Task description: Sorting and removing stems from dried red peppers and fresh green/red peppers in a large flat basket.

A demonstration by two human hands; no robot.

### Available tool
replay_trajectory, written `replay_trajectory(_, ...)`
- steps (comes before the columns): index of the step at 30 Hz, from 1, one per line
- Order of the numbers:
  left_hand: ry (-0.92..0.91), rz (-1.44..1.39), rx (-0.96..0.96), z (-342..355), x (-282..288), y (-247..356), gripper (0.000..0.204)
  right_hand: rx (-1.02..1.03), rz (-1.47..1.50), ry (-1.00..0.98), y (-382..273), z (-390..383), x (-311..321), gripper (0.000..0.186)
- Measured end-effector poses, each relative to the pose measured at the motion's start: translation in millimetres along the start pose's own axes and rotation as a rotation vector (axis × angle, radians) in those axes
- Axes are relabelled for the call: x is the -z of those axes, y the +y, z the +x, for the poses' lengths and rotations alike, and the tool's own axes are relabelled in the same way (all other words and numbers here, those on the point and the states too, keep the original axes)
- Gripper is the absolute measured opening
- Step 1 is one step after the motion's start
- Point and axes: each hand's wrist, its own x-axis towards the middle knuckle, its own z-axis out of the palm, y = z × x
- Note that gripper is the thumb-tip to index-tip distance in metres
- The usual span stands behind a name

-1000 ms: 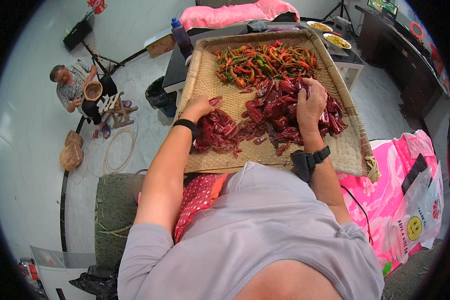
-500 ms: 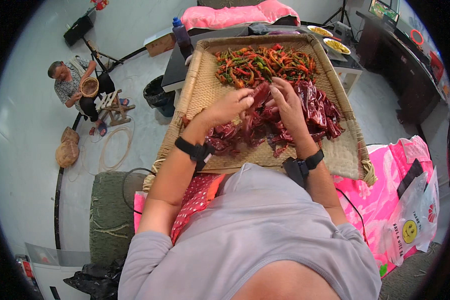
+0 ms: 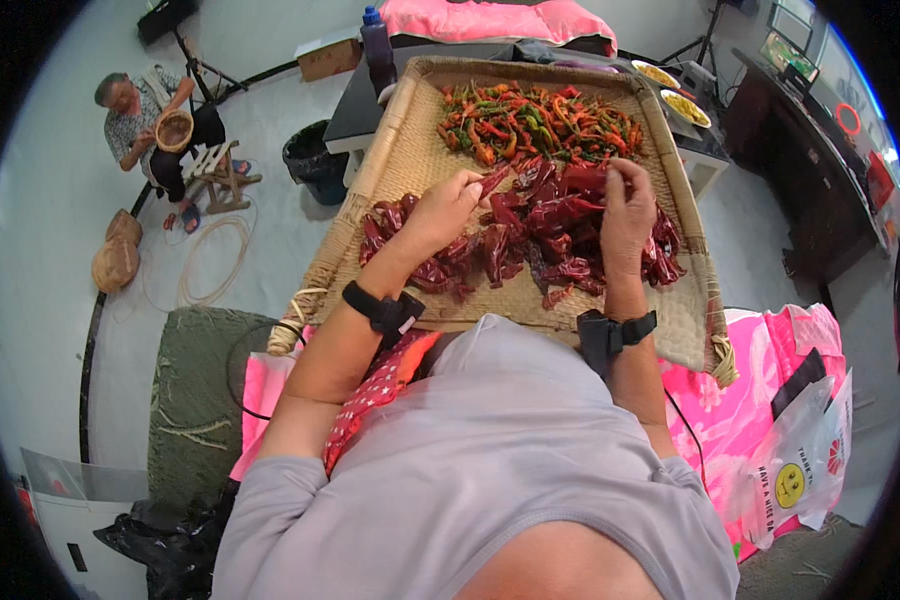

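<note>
A wide, shallow woven bamboo tray (image 3: pixel 390 150) lies in front of me. Dark red, wrinkled dried chili peppers (image 3: pixel 505 245) are spread over its near half. Pinched in my left hand (image 3: pixel 442 212) is a dried chili pepper (image 3: pixel 494 179), its free end pointing right. My right hand (image 3: pixel 630 205) is at the right of the dark pile, fingers bent and closed round the end of another dried chili (image 3: pixel 582 180); the fingertips are partly hidden. Beyond both hands lies a heap of smaller red, orange and green chili peppers (image 3: pixel 540 122).
A dark table (image 3: pixel 355 125) behind the tray bears a blue bottle (image 3: pixel 378 50) and plates of yellow food (image 3: pixel 686 108). A black-lined bin (image 3: pixel 315 160) stands to the left. Farther left a seated person (image 3: pixel 150 125) holds a small basket. Pink cloth (image 3: pixel 710 400) and a plastic bag (image 3: pixel 795 460) are at my right.
My hands have moved apart, the right one going right and the left one slightly left. The dark chilies between them now show more fully. The whole view has shifted a little.
</note>
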Motion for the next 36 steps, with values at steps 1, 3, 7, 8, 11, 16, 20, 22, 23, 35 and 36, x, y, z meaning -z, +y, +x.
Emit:
replay_trajectory(1,0.009,-0.01,0.005,-1,-1,0,0.03,0.091,-0.094,0.068,-2,4,3,0.013)
replay_trajectory(3,0.055,0.052,-0.005,-2,-5,2,0.027,0.038,-0.093,0.078,-3,3,12,0.013)
replay_trajectory(7,0.036,0.155,-0.025,-4,-10,8,0.026,0.173,-0.558,-0.021,13,0,17,0.02)
replay_trajectory(8,0.017,0.163,-0.02,-5,-13,10,0.026,0.299,-0.608,0.048,12,-2,16,0.02)
replay_trajectory(11,-0.021,0.191,-0.02,-10,-15,15,0.026,0.466,-0.576,0.052,-25,-7,4,0.023)
replay_trajectory(16,-0.054,-0.148,-0.089,-3,-31,13,0.025,-0.065,0.08,-0.742,-33,-20,-7,0.03)
replay_trajectory(20,0.129,-0.256,-0.028,5,-32,6,0.026,-0.112,0.057,-0.614,-30,-15,-4,0.021)
replay_trajectory(22,0.134,-0.23,0.022,11,-35,-15,0.029,0.036,-0.103,-0.352,-24,-5,0,0.021)
replay_trajectory(23,0.032,0.026,-0.002,10,-35,-25,0.031,0.085,-0.152,-0.208,-23,0,1,0.02)
replay_trajectory(35,-0.383,0.491,-0.301,11,-33,-48,0.045,0.324,-0.639,0.114,20,3,21,0.018)
replay_trajectory(36,-0.377,0.432,-0.242,6,-30,-42,0.048,0.324,-0.578,0.08,13,4,17,0.018)
